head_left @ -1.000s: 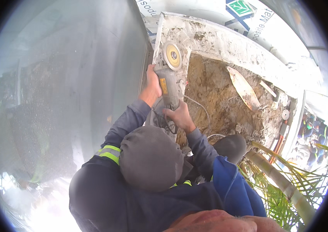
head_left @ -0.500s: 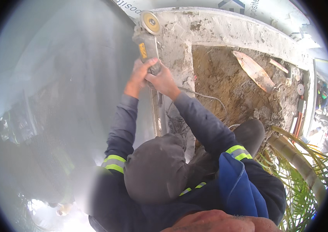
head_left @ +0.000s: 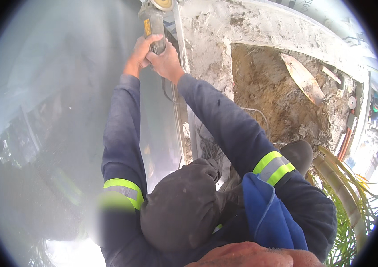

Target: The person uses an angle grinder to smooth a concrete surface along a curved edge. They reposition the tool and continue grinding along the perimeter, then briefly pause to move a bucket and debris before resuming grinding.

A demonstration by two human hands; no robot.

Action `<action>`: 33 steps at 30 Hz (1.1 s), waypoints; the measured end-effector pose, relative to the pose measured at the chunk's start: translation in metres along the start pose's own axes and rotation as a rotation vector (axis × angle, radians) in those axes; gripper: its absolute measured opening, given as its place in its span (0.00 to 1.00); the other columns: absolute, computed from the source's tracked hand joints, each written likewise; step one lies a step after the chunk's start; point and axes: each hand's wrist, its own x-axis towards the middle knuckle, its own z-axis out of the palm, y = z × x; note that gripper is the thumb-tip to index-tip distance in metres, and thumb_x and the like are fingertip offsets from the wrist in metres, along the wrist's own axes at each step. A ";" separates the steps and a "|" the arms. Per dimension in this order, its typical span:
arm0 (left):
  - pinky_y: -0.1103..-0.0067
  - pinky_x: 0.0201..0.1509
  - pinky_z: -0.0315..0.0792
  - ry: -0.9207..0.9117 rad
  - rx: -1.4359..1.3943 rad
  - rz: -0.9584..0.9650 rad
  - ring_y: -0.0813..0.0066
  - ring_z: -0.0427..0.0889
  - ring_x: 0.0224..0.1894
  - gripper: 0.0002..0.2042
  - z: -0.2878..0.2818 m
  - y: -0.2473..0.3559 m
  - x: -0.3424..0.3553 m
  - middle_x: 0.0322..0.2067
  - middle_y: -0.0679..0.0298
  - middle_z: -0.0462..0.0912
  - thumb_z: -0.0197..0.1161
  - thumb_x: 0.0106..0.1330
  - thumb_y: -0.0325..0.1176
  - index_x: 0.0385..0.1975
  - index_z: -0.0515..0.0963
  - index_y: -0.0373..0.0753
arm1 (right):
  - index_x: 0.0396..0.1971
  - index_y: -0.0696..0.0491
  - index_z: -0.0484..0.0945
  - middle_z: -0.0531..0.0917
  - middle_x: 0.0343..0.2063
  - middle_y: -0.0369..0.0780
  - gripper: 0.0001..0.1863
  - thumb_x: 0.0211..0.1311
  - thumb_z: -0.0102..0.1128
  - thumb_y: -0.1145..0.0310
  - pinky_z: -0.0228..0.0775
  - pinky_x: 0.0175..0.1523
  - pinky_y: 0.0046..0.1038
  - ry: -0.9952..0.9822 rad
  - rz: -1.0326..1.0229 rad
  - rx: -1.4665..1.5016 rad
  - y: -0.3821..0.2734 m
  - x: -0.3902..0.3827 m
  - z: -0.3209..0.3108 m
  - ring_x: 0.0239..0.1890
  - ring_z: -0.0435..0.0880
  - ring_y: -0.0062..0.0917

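Both my arms reach far forward to a dusty grey angle grinder (head_left: 155, 22) at the top of the view. Its round yellowish disc (head_left: 162, 3) is partly cut off by the upper edge. My left hand (head_left: 142, 50) wraps round the grinder's body from the left side. Just behind it, my right hand (head_left: 166, 61) grips the rear end from the right, its thumb close to the left hand. A cable (head_left: 165, 90) hangs from the tool's back end. The grinder is held beside the pale, rough concrete edge (head_left: 202, 35), next to a large grey glassy panel (head_left: 77, 89).
To the right, a dirt-filled pit (head_left: 264, 84) holds a worn pointed board (head_left: 302, 79). A loose disc (head_left: 352, 103) and reddish pipes (head_left: 345, 144) lie at its far right. Palm fronds (head_left: 342, 242) stand at lower right. My bent knee (head_left: 299, 153) is beside the pit.
Both hands have carried the grinder forward and left, toward the view's top edge. My arms are stretched out further. The view has shifted slightly.
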 end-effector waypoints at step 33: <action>0.71 0.47 0.83 -0.023 -0.004 -0.076 0.69 0.87 0.41 0.22 -0.020 -0.005 0.033 0.41 0.58 0.86 0.72 0.64 0.41 0.51 0.79 0.32 | 0.62 0.74 0.62 0.81 0.50 0.56 0.41 0.57 0.67 0.61 0.83 0.47 0.34 -0.074 0.135 -0.053 -0.001 0.020 0.007 0.46 0.88 0.35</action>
